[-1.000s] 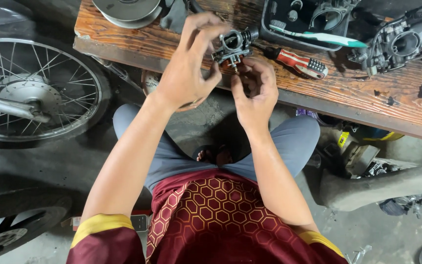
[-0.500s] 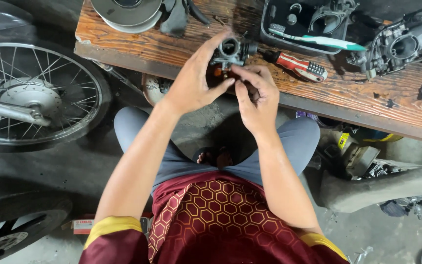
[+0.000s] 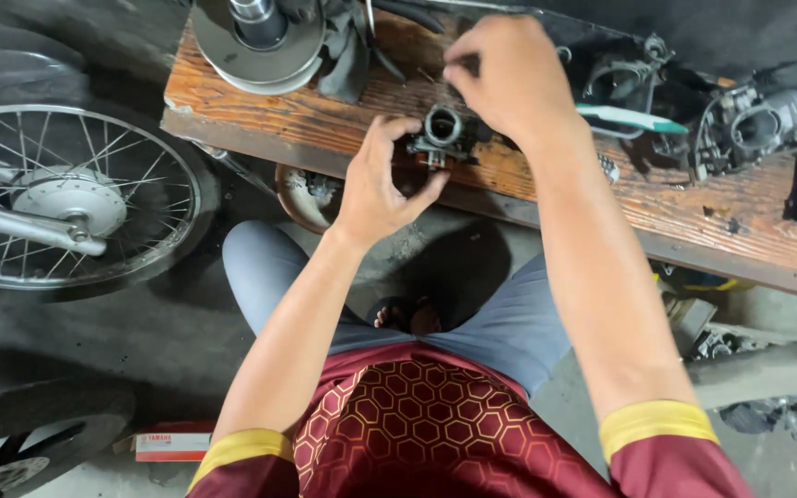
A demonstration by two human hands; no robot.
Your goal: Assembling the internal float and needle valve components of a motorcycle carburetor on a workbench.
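My left hand (image 3: 378, 189) grips a small dark metal carburettor (image 3: 442, 136) from below, holding it just over the near part of the wooden bench (image 3: 546, 198) with its round opening facing up. Farther back over the bench, my right hand (image 3: 507, 78) is apart from the carburettor. Its fingers are curled together at the tips, and I cannot make out whether they pinch something small. Both forearms reach forward from dark red sleeves with yellow cuffs.
A round metal disc with a hub (image 3: 260, 37) lies at the bench's left end. A teal and white toothbrush (image 3: 631, 117), a black tray (image 3: 622, 74) and a second carburettor (image 3: 760, 124) lie to the right. A spoked wheel (image 3: 68, 205) stands at left, a tyre (image 3: 29, 433) below it.
My right hand has let go of the carburettor and moved up and away over the bench. The left hand now holds the carburettor alone, turned so its opening faces up.
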